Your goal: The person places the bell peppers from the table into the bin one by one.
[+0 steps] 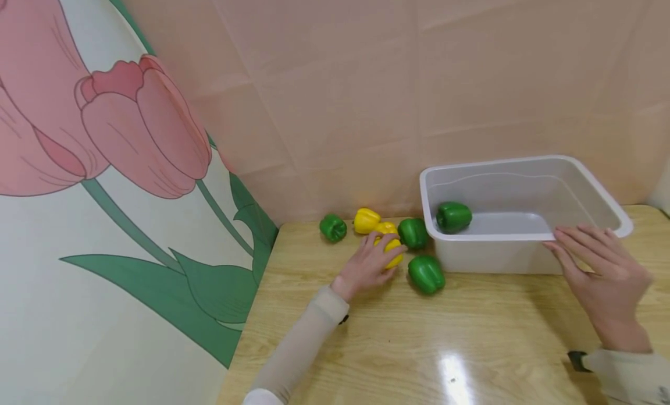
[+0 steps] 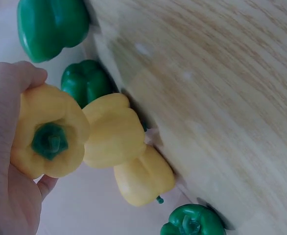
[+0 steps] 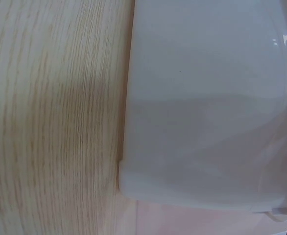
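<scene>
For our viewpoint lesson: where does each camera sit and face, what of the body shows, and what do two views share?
Head: on the head, facing forward and down over table and tub; left hand and right hand show.
Left wrist: on that wrist, facing the held yellow pepper; left hand partly shows.
Right wrist: on that wrist, facing the tub's side; right hand barely shows.
Head and left wrist share that pepper.

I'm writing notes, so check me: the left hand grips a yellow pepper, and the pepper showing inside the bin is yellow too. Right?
Not quite: the pepper inside the bin is green, per the head view. The left hand does grip a yellow pepper.
</scene>
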Tool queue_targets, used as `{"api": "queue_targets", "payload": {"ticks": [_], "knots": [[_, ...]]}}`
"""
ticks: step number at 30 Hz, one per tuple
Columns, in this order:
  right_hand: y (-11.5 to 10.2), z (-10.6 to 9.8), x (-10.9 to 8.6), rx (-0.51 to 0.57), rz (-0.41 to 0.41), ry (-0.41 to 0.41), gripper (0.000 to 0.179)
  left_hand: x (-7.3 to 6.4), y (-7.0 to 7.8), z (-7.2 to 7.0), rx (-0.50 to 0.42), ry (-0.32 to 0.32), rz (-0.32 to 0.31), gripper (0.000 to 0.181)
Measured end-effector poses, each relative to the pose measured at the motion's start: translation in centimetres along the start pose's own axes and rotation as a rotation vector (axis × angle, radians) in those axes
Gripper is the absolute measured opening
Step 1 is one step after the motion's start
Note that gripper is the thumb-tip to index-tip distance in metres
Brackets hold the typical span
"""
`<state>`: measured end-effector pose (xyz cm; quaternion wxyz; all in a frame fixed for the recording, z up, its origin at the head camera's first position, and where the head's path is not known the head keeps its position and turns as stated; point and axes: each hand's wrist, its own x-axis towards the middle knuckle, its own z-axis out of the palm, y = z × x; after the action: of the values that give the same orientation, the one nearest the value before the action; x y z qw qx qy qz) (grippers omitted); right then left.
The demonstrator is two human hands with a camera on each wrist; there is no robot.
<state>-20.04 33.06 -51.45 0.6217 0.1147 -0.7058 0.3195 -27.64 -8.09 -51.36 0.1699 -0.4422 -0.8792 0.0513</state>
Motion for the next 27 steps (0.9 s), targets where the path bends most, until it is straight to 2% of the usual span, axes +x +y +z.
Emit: {"api": "queue_targets", "payload": {"ticks": [7,14,27], "knots": [[0.1,0.0,-0.1,-0.009,-0.002,-0.011,0.028,0.4,-0.1,-0.5,0.030,0.017,0.015,0.049],[0.5,-0.4,-0.3,-0.048,-0.012,-0.056,0.033,0.5,-0.1,-0.9,0.051,0.049,0.041,0.048],[0.5,-0.4,-0.2,-0.045,-0.009,-0.037,0.032,0.9,0.0,-1.6,0.031,0.047,0.040,0.047]]}}
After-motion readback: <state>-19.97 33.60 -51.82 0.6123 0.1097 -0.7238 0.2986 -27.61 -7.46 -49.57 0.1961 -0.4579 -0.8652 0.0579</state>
